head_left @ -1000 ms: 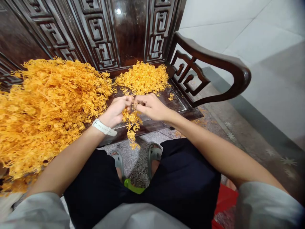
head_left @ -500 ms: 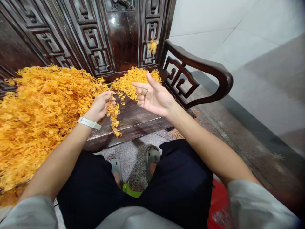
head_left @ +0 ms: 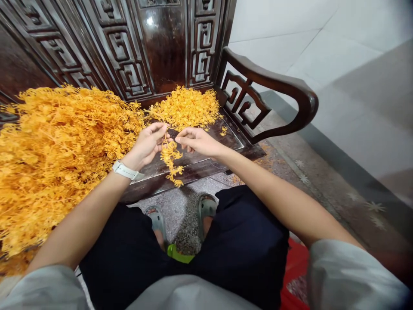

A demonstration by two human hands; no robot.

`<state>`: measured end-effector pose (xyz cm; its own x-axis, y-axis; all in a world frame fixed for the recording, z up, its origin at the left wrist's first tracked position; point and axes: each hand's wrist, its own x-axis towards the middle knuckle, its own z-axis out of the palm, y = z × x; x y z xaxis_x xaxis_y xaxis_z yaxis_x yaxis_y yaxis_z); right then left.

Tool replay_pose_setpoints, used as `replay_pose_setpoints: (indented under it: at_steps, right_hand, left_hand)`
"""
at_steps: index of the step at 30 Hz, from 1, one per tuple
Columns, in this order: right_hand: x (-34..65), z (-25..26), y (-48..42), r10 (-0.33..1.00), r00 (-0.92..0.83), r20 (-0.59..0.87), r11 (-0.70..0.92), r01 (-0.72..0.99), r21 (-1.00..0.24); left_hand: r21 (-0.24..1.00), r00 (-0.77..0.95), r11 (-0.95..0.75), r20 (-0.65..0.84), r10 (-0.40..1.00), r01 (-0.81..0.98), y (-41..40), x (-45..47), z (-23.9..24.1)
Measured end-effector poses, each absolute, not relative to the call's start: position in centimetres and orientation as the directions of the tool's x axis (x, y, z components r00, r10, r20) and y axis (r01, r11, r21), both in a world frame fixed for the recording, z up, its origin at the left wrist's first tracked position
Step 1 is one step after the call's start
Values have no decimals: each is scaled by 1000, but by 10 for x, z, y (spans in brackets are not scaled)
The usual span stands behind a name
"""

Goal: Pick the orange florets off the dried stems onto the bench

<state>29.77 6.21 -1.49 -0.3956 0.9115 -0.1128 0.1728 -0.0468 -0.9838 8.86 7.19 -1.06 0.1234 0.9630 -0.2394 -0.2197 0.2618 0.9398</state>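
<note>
Two hands meet again at one orange plastic sprig (head_left: 171,157) hanging over the wooden seat (head_left: 230,140). Half a second ago the right hand (head_left: 196,141) was spread open toward the small heap of loose pieces (head_left: 187,107); now it pinches the sprig's top, which the left hand (head_left: 146,144) grips, beside the large pile (head_left: 58,146).

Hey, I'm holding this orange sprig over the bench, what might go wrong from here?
The orange sprig dangles from the left hand past the bench edge, so pieces plucked by the right hand may fall to the floor, where orange bits already lie. The big pile sits close to the small pile; loose pieces could mix back in.
</note>
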Motion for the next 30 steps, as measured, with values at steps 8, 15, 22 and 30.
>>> replay_pose_setpoints:
  at_steps: [8,15,22,30]
  right_hand:
    - [287,-36,66,848,-518,115,242,184,-953]
    - [278,-15,43,683,-721,114,389,228,-892]
    - [270,4,27,594,-788,162,474,180,-862]
    - [258,21,-12,159,-977,139,398,-65,-915]
  left_hand:
    - [964,57,122,-111,992,-236,60,105,-7]
    - [944,-52,112,-134,990,-310,76,90,-13]
    - [951,-133,186,-223,966,-249,79,98,-13]
    - [987,-472,7,-83,878,-161,116,68,-17]
